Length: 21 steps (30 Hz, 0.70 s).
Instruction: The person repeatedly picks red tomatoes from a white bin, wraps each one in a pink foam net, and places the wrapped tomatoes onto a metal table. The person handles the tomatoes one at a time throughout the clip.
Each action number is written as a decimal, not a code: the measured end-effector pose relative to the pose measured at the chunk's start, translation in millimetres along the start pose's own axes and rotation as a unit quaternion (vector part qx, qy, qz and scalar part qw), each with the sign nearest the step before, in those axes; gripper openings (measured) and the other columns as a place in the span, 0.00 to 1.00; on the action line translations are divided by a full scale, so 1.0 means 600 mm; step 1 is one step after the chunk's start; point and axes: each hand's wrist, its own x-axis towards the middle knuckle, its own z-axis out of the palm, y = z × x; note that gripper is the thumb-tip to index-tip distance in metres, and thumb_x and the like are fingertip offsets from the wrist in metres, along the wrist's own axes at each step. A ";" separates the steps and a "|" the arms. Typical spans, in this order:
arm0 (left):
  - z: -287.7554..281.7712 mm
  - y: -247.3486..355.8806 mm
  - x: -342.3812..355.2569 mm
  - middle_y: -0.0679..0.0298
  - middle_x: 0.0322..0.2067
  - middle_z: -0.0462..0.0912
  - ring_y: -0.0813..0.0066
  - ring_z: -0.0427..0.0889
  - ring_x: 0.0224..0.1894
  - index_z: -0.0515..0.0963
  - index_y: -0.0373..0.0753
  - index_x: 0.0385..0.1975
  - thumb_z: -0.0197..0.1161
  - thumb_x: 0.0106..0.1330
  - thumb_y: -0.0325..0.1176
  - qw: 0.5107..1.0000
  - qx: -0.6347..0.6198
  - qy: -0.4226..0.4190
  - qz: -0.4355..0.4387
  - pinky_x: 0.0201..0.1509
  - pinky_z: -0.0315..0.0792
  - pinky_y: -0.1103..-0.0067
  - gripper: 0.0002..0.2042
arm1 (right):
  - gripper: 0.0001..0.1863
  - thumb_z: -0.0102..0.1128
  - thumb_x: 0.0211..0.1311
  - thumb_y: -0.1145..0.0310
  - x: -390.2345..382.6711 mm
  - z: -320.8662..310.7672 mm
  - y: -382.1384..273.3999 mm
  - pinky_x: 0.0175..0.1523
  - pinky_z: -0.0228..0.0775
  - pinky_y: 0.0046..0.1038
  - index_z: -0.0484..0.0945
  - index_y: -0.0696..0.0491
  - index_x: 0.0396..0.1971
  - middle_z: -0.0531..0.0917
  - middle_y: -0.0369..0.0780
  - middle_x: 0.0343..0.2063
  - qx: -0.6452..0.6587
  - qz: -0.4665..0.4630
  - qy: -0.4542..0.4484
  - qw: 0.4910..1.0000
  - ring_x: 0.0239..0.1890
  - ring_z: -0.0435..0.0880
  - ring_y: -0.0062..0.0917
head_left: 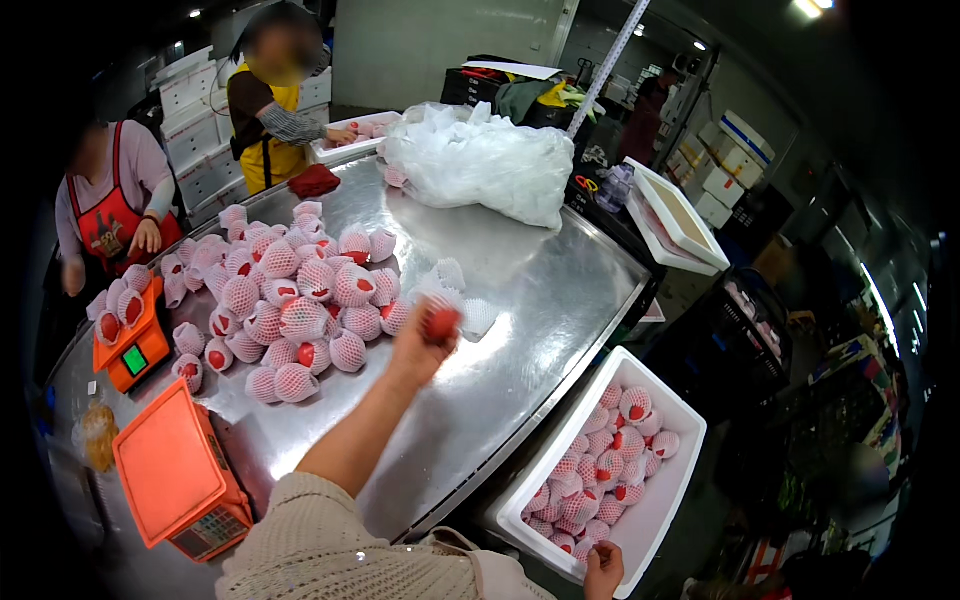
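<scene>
Over the middle of the steel table, my left hand [418, 352] is closed on a red round fruit [441, 324], both blurred by motion. Empty white foam net sleeves [480, 320] lie just beyond it. To its left spreads a heap of red fruits in pinkish-white foam nets [303, 320]. At lower right, my right hand [604, 572] grips the near rim of a white foam box [672, 500]. Inside the box are several netted fruits [605, 465].
An orange scale [128, 345] bears netted fruits; another orange scale [165, 460] stands nearer. A big clear plastic bag [480, 165] covers the table's far end. Two co-workers stand at the far left, one reaching into a white box [350, 150]. Dark crates [735, 330] stand right.
</scene>
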 end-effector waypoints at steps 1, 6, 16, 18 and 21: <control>-0.022 0.057 0.015 0.57 0.37 0.79 0.66 0.79 0.31 0.73 0.40 0.44 0.60 0.68 0.54 0.999 -0.008 -0.004 0.034 0.30 0.77 0.76 0.21 | 0.14 0.62 0.63 0.70 0.004 0.000 0.001 0.47 0.72 0.27 0.78 0.59 0.47 0.82 0.40 0.36 0.001 0.001 -0.011 1.000 0.38 0.79 0.24; -0.016 0.233 0.057 0.60 0.33 0.79 0.68 0.78 0.25 0.71 0.42 0.39 0.58 0.71 0.49 0.966 -0.079 0.045 0.240 0.30 0.78 0.77 0.16 | 0.14 0.64 0.62 0.68 -0.001 0.001 0.001 0.48 0.72 0.27 0.78 0.57 0.46 0.83 0.40 0.35 -0.022 0.015 -0.005 1.000 0.38 0.80 0.24; -0.367 0.608 0.212 0.37 0.53 0.75 0.44 0.78 0.53 0.58 0.19 0.61 0.61 0.61 0.40 0.950 -0.143 0.137 0.240 0.55 0.77 0.57 0.36 | 0.13 0.59 0.58 0.66 0.050 -0.020 0.075 0.44 0.75 0.43 0.80 0.53 0.43 0.83 0.48 0.35 -0.166 -0.022 0.047 0.985 0.39 0.83 0.46; -0.354 0.588 0.248 0.39 0.53 0.76 0.48 0.79 0.49 0.57 0.25 0.63 0.57 0.66 0.48 0.973 -0.072 0.069 0.207 0.47 0.78 0.60 0.35 | 0.12 0.60 0.58 0.65 0.047 -0.021 0.065 0.42 0.75 0.44 0.80 0.52 0.40 0.83 0.46 0.34 -0.192 -0.009 0.058 0.980 0.36 0.83 0.45; -0.264 0.421 0.297 0.48 0.52 0.78 0.57 0.80 0.44 0.63 0.33 0.63 0.54 0.70 0.51 0.982 0.079 0.056 0.164 0.41 0.76 0.66 0.31 | 0.12 0.61 0.58 0.63 0.033 -0.032 0.046 0.41 0.76 0.43 0.80 0.52 0.39 0.83 0.44 0.34 -0.216 0.042 0.067 0.973 0.35 0.84 0.43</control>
